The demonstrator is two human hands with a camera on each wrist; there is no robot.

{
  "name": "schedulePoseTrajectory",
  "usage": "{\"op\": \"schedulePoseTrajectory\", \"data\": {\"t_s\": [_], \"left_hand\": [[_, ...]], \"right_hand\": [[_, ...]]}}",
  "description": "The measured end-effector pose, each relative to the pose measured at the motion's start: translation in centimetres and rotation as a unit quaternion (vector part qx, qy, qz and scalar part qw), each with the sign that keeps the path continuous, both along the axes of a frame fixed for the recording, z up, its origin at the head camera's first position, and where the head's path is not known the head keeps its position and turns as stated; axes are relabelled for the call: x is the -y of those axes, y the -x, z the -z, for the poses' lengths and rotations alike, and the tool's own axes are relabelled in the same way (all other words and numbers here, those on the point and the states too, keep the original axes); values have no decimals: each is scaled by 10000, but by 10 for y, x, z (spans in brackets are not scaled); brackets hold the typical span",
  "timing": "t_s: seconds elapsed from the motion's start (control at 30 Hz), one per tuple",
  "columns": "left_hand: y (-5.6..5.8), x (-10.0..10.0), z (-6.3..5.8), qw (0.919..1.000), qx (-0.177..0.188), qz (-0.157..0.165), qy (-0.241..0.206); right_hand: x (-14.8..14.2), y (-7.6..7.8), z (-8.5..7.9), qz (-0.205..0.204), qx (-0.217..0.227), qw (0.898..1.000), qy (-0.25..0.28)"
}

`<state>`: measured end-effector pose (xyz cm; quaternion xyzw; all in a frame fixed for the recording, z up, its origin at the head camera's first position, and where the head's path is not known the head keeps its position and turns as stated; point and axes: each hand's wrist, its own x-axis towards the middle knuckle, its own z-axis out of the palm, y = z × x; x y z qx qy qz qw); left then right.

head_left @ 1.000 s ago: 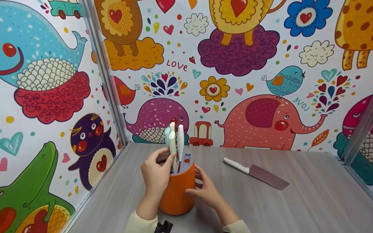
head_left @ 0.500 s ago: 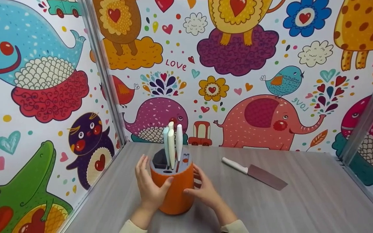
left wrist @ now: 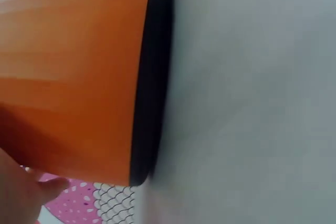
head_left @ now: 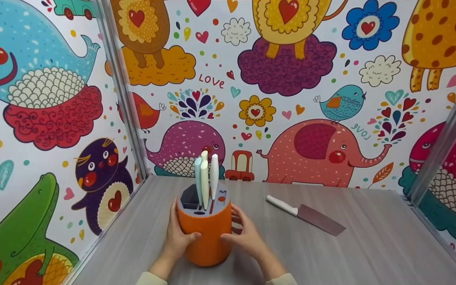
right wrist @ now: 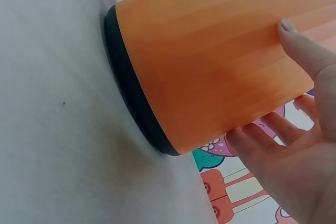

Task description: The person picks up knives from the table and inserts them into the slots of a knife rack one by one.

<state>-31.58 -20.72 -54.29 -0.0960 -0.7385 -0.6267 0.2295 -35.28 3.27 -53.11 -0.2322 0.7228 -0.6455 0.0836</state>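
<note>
An orange knife block with a grey slotted top stands upright on the table, between both hands. Pale-handled knives rise from its slots, among them a white-handled knife and a light-blue-handled knife. My left hand grips the block's left side, thumb on the front; its fingers are mostly hidden behind. From the right, my right hand holds the block with its thumb on the front and fingers curved round the side. The black base meets the table in the left wrist view.
A cleaver with a white handle lies on the grey table, right of the block. Cartoon-printed wall panels with metal corner posts enclose the back and sides.
My left hand has let go of the knife handles and come down to the block's left side. The right hand keeps its hold on the block. The head view has shifted slightly.
</note>
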Motion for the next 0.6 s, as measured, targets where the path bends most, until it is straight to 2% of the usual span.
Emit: {"op": "schedulePoseTrajectory", "data": {"t_s": [0.1,0.17,0.37,0.6], "left_hand": [[2,0,2,9995,-14,243,-176],[2,0,3,9994,-2,296,-189],[1,1,-1,9996,168,225,-69],[3,0,-1,9997,87,207,-57]], "right_hand": [[-1,1,0,18,32,10000,-5],[-1,1,0,12,78,10000,13],[2,0,2,23,295,9995,115],[2,1,2,135,308,9992,203]]}}
